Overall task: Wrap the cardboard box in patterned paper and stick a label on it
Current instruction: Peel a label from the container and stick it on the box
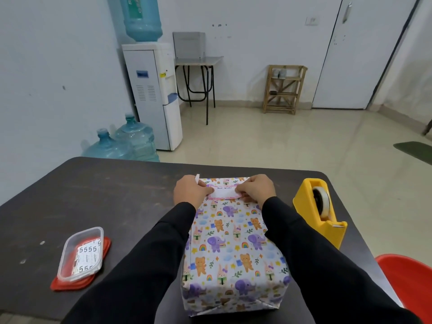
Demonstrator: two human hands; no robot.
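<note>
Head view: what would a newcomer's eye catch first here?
The box wrapped in animal-patterned paper, in the middle of the dark table. Near its far edge, the left grip and the right grip hold the ends of a pink-edged label. A yellow tape dispenser stands to its right.

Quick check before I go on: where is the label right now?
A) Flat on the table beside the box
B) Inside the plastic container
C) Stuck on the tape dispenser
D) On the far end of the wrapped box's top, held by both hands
D: the label sits on the far end of the wrapped box, with the left hand and right hand holding its two ends.
</note>
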